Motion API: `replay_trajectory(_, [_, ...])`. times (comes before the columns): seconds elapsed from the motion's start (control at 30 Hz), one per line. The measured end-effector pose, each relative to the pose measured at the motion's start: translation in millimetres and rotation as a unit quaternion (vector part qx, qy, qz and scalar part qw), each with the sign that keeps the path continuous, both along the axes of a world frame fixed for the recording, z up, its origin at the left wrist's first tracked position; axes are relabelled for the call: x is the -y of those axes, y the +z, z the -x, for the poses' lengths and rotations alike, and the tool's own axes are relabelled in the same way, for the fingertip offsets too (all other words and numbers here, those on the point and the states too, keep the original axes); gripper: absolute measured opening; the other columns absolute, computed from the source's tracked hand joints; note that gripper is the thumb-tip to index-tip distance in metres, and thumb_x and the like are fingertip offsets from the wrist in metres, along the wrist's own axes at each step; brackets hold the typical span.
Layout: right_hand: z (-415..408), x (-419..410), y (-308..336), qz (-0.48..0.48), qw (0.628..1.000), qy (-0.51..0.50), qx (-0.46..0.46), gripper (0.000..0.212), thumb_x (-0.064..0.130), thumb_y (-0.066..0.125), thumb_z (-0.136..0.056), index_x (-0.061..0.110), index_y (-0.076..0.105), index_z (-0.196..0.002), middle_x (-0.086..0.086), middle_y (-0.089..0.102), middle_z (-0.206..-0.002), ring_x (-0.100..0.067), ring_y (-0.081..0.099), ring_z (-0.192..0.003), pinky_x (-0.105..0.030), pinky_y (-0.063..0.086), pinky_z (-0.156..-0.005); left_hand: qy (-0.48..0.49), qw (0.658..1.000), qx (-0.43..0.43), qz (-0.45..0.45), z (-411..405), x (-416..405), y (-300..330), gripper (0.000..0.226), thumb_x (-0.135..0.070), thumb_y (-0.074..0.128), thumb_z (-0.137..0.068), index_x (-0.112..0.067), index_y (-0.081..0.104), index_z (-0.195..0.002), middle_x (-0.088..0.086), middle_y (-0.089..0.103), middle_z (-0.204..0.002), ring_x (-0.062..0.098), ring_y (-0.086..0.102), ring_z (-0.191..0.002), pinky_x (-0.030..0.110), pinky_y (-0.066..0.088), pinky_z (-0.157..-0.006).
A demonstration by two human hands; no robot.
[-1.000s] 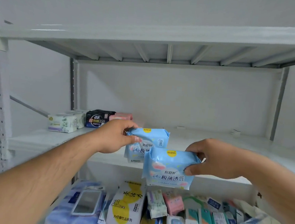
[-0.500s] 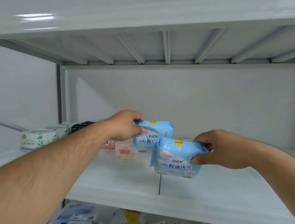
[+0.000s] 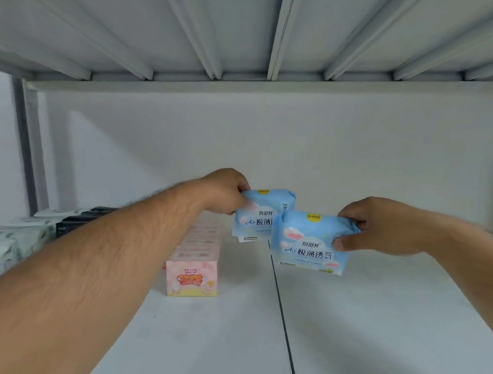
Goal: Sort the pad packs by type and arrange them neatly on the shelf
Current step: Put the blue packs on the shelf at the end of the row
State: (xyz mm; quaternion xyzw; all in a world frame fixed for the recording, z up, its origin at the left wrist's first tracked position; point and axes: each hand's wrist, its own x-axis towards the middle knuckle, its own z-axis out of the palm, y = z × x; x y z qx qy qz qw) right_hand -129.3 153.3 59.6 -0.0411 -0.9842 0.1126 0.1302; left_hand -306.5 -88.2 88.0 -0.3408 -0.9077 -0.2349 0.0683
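Pad packs in pale blue wrappers, two of them, are held up over the white shelf (image 3: pixel 375 329), one in each of my hands. My left hand (image 3: pixel 224 191) pinches the top left corner of the farther blue pack (image 3: pixel 262 214), fingers curled over its edge; my right hand (image 3: pixel 380 227) grips the right end of the nearer blue pack (image 3: pixel 308 242), thumb pressed on the front, fingers wrapped behind. Both packs hang upright, the nearer one overlapping the farther, and neither looks set down yet. Taking the pink row (image 3: pixel 195 259) as my landmark — a line of pink packs running from front to back, too many and too blurred to count — both blue packs sit just to its right and above the shelf surface. Left of the pink row I see a dark pack group (image 3: pixel 83 221), then green-and-white packs (image 3: pixel 2 244) at the far left; their numbers I cannot tell. I judge the sorting partly done — three types are already lined up, and the blue type has no row of its own yet.
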Motion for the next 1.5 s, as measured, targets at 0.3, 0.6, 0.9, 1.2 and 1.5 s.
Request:
replay_trajectory(0.3, [98.7, 10.2, -11.5, 0.006, 0.999, -0.017, 0.037, 0.025, 0.045, 0.076, -0.084, 0.023, 0.065, -0.088, 0.003, 0.067, -0.083, -0.010, 0.058, -0.069, -0.022, 0.043, -0.063, -0.024, 0.998, 0.009, 0.065, 92.0, -31.4, -17.0, 0.026, -0.030, 0.077, -0.084, -0.009, 0.072, -0.098, 0.009, 0.075, -0.093, 0.018, 0.066, -0.071, 0.026, 0.054, -0.069])
replay_trajectory(0.6, [160.8, 1.4, -19.9, 0.031, 0.998, 0.009, 0.063, 0.022, 0.041, 0.077, -0.085, 0.025, 0.062, -0.084, 0.010, 0.061, -0.076, -0.005, 0.057, -0.063, -0.018, 0.041, -0.060, -0.006, 0.994, 0.024, 0.108, 137.5, -49.2, -34.8, 0.017, -0.012, 0.061, -0.089, -0.009, 0.073, -0.100, 0.003, 0.076, -0.093, 0.016, 0.072, -0.089, 0.032, 0.056, -0.086])
replay_trajectory(0.9, [194.5, 7.0, -31.8, 0.068, 0.993, 0.029, 0.095, 0.023, 0.041, 0.079, -0.083, 0.028, 0.062, -0.090, 0.011, 0.063, -0.075, -0.001, 0.058, -0.060, -0.018, 0.045, -0.059, 0.001, 0.979, 0.015, 0.201, 157.5, -40.1, -37.0, 0.027, -0.020, 0.061, -0.090, -0.018, 0.071, -0.115, -0.003, 0.072, -0.110, 0.015, 0.065, -0.102, 0.032, 0.053, -0.094])
replay_trajectory(1.2, [202.6, 16.9, -37.2, 0.133, 0.986, 0.000, 0.098, 0.078, 0.041, 0.083, -0.080, 0.025, 0.040, -0.143, 0.006, 0.060, -0.109, -0.009, 0.069, -0.074, -0.023, 0.056, -0.072, -0.037, 0.987, 0.037, 0.150, 157.0, -27.8, -40.7, 0.045, -0.011, 0.052, -0.097, -0.035, 0.058, -0.134, -0.011, 0.053, -0.140, 0.007, 0.050, -0.109, 0.020, 0.037, -0.097])
replay_trajectory(1.5, [198.9, 17.6, -45.2, 0.136, 0.988, 0.003, 0.075, 0.094, 0.047, 0.080, -0.080, 0.025, 0.027, -0.155, 0.006, 0.057, -0.125, -0.007, 0.064, -0.092, -0.020, 0.050, -0.080, -0.039, 0.991, 0.045, 0.118, 161.7, -24.1, -49.0, 0.050, -0.002, 0.044, -0.097, -0.028, 0.056, -0.137, -0.009, 0.052, -0.144, 0.009, 0.049, -0.127, 0.020, 0.036, -0.104])
